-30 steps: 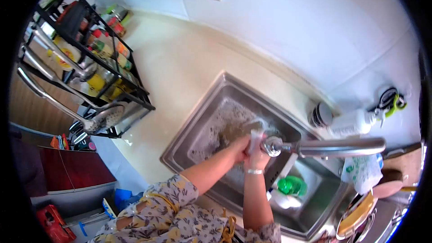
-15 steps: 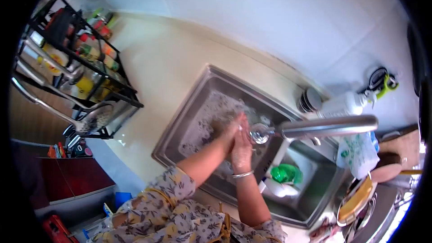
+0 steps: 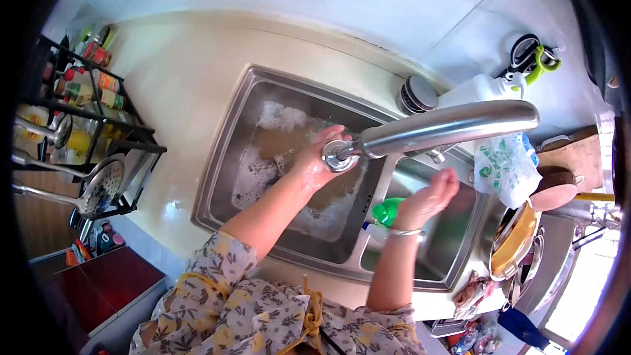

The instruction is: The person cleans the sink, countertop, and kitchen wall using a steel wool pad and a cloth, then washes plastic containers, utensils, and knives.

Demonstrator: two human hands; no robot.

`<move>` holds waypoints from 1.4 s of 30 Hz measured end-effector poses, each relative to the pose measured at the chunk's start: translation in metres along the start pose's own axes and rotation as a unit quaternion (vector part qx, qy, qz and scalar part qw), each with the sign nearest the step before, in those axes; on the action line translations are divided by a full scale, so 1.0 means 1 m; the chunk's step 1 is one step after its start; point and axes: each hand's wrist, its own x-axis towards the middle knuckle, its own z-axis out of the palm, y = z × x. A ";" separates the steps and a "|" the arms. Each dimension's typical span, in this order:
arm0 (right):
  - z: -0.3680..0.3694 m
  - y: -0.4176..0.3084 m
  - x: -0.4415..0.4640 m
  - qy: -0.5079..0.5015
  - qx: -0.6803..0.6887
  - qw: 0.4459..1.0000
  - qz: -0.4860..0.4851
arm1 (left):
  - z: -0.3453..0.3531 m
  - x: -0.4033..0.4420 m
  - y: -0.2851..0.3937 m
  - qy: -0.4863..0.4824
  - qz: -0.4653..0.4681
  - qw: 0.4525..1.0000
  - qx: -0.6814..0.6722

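Observation:
My left hand (image 3: 314, 163) is under the faucet head (image 3: 338, 156), over the soapy water (image 3: 276, 151) in the larger sink basin (image 3: 227, 138). Its wet fingers stretch out, partly hidden by the faucet, and nothing shows in it. My right hand (image 3: 430, 200), a silver bangle (image 3: 409, 233) at the wrist, is raised above the smaller basin (image 3: 453, 256). That hand is empty, its fingers extended and slightly curved. Close below it, a green bottle (image 3: 386, 211) and a white bottle with a blue cap (image 3: 374, 231) lie in the smaller basin, partly covered by my arm.
Left of the sink stands a black rack (image 3: 98, 108) of bottles, with a skimmer (image 3: 104, 187) hanging from it. Behind the basins are dark round lids (image 3: 417, 94) and a white pump bottle (image 3: 483, 89). A plastic bag (image 3: 506, 171) and stacked pans (image 3: 516, 243) stand at right.
My hands, pressed together under the faucet before, have come apart. The right moved right over the smaller basin; the left stays under the faucet. The camera view has shifted.

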 end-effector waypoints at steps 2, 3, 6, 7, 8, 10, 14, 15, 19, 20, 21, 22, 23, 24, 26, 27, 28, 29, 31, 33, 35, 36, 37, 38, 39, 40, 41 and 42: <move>-0.006 0.016 0.044 -0.030 0.017 0.999 0.011 | -0.021 0.011 0.004 -0.072 -0.001 0.996 0.061; 0.002 0.000 0.050 -0.038 0.067 0.994 0.072 | -0.008 -0.002 0.011 -0.060 0.005 0.989 0.134; 0.017 0.015 0.079 -0.142 0.189 0.963 0.128 | -0.037 0.017 0.010 0.044 0.136 0.978 0.153; 0.024 0.020 0.081 -0.093 0.114 0.980 0.134 | -0.032 0.011 0.014 0.149 0.163 0.955 0.199; 0.028 0.025 0.082 -0.116 0.116 0.976 0.144 | -0.037 0.002 0.022 0.159 0.157 0.946 0.235; 0.028 0.025 0.079 -0.160 0.117 0.970 0.141 | -0.037 -0.009 0.027 0.208 0.193 0.894 0.347; 0.008 -0.004 0.058 -0.174 0.029 0.984 0.024 | -0.060 -0.008 0.024 0.222 0.181 0.904 0.317; 0.001 -0.001 0.044 -0.150 0.008 0.988 -0.025 | -0.062 -0.007 0.021 0.234 0.212 0.880 0.355; -0.020 -0.008 -0.059 -0.170 0.063 0.983 0.036 | -0.047 -0.033 0.029 0.222 0.245 0.761 0.559; -0.020 0.001 -0.088 -0.278 0.052 0.958 0.046 | -0.041 -0.047 0.029 0.216 0.242 0.723 0.611; -0.021 0.010 -0.115 -0.381 0.040 0.922 0.057 | -0.031 -0.067 0.026 0.153 0.180 0.788 0.569; -0.014 -0.003 -0.141 -0.425 0.051 0.901 0.075 | -0.028 -0.081 0.025 0.088 0.116 0.842 0.519; -0.010 0.013 -0.157 -0.458 0.030 0.888 -0.025 | -0.056 -0.071 0.025 0.032 0.143 0.814 0.563; -0.004 0.008 -0.168 -0.485 0.022 0.874 0.002 | -0.060 -0.077 0.026 0.033 0.146 0.812 0.563; 0.007 -0.011 -0.179 -0.489 0.000 0.872 -0.002 | -0.066 -0.091 0.029 0.045 0.189 0.851 0.487; 0.012 -0.016 -0.181 -0.489 0.003 0.872 -0.004 | -0.059 -0.105 0.034 0.124 0.207 0.796 0.555; 0.017 -0.021 -0.182 -0.503 -0.002 0.863 -0.054 | -0.063 -0.112 0.038 0.123 0.210 0.795 0.556; 0.021 -0.025 -0.185 -0.514 -0.008 0.851 -0.102 | -0.068 -0.119 0.041 0.158 0.302 0.702 0.626; 0.028 -0.028 -0.194 -0.528 0.008 0.845 -0.083 | -0.078 -0.129 0.048 0.181 0.384 0.590 0.687; 0.033 -0.035 -0.198 -0.533 0.027 0.843 -0.071 | -0.085 -0.126 0.058 0.201 0.353 0.707 0.579; 0.037 -0.033 -0.203 -0.526 0.054 0.849 -0.020 | -0.061 -0.144 0.062 0.189 0.352 0.745 0.535; 0.040 -0.033 -0.207 -0.528 0.085 0.845 0.030 | -0.045 -0.153 0.063 0.181 0.348 0.746 0.538; 0.040 -0.043 -0.211 -0.514 0.071 0.855 -0.020 | -0.033 -0.159 0.063 0.181 0.292 0.747 0.569; 0.043 -0.034 -0.211 -0.508 0.068 0.858 -0.017 | -0.030 -0.162 0.064 0.182 0.234 0.745 0.597; 0.049 -0.017 -0.208 -0.518 0.019 0.855 -0.039 | -0.045 -0.151 0.065 0.086 0.255 0.780 0.565; 0.055 -0.013 -0.204 -0.525 -0.029 0.848 -0.062 | -0.060 -0.143 0.070 0.082 0.252 0.778 0.569; 0.063 -0.011 -0.201 -0.501 -0.033 0.861 -0.076 | -0.073 -0.135 0.079 0.064 0.268 0.768 0.578; 0.074 -0.026 -0.198 -0.495 -0.030 0.865 -0.076 | -0.079 -0.132 0.091 0.046 0.284 0.756 0.588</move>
